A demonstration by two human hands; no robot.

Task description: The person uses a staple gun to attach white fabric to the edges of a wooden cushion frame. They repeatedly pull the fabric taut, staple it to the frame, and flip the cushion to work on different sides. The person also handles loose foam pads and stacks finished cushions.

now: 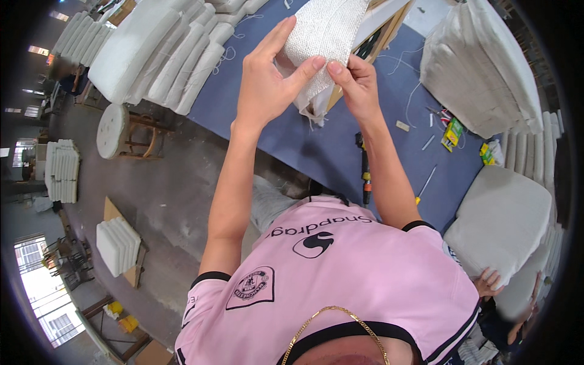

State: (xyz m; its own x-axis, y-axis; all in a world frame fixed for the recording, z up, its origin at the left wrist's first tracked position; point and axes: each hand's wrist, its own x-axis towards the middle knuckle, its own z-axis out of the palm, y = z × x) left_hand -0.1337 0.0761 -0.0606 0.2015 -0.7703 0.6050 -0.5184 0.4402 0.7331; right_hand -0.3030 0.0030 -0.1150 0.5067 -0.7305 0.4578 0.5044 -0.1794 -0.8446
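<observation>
Between my hands at the top of the view is a padded piece [319,36] covered in white woven fabric, with bare wooden rails [389,30] along its right side. My left hand [267,79] grips its left edge, fingers extended along the side and thumb pressing on the near end. On the right, my right hand [360,88] has its thumb on the fabric near the wooden edge, fingers curled behind. The thumb tips are close together. Loose fabric with a frayed edge [314,112] hangs below the near end. The fabric hides the tips of some fingers.
On the blue tabletop [292,146] lie a black power tool [365,170], a yellow-handled screwdriver [427,184], yellow-green boxes [451,134] and loose thread. Stacked pale cushions [164,55] stand left; more cushions [480,67] are right. Another person's hand [488,283] touches a cushion [502,216]. A round stool [114,131] stands left.
</observation>
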